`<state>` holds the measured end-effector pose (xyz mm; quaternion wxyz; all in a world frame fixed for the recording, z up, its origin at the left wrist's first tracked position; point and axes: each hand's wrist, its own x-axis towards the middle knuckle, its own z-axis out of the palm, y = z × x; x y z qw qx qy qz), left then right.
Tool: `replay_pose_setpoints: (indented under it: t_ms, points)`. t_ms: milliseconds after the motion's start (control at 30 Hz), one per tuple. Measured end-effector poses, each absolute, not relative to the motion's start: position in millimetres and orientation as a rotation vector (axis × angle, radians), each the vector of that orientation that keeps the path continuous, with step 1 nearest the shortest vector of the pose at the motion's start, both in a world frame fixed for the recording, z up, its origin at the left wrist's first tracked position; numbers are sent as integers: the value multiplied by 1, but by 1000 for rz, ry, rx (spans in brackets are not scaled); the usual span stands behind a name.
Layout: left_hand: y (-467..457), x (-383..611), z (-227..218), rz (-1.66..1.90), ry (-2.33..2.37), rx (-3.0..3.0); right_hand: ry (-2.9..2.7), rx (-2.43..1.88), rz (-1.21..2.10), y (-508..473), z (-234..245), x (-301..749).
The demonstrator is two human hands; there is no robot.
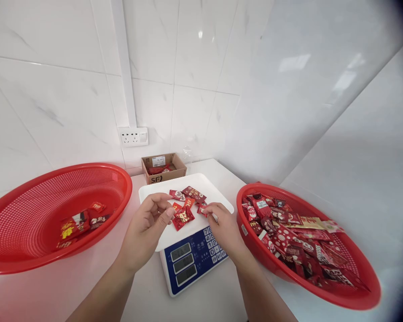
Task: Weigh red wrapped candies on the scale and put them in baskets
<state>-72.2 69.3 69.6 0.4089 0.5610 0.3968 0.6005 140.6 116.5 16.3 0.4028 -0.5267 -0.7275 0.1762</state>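
My left hand (147, 228) is over the left side of the white scale pan (218, 192). Its fingers are curled, with thumb and forefinger a little apart and nothing visible between them. Just beyond its thumb lies a shiny red candy packet (183, 218). On the pan's right side, my right hand (223, 226) has its fingertips closed on a small red candy packet (201, 208), partly hidden by them. Behind these lie a dark red packet (195, 193), a pinkish-red packet (177, 195) and an orange-red packet (189, 203).
The scale's blue panel (201, 250) faces me. A red basket (362, 286) heaped with packets stands right; another red basket (16, 223) with several packets stands left. Behind the pan is a cardboard box (171, 175) holding red packets. A socket (133, 137) is on the tiled wall.
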Motion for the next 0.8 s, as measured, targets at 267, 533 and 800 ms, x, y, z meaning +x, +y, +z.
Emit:
replay_pose_setpoints:
  t_ms: [267, 533, 800]
  points:
    - [70, -74, 69, 1518, 1002, 1412, -2011, -1413, 369, 118, 20, 133]
    - [68, -71, 69, 1497, 1023, 1390, -2236, -1385, 275, 132, 23, 108]
    - [70, -73, 71, 1477, 1062, 1391, -2316, -1402, 261, 138, 23, 105]
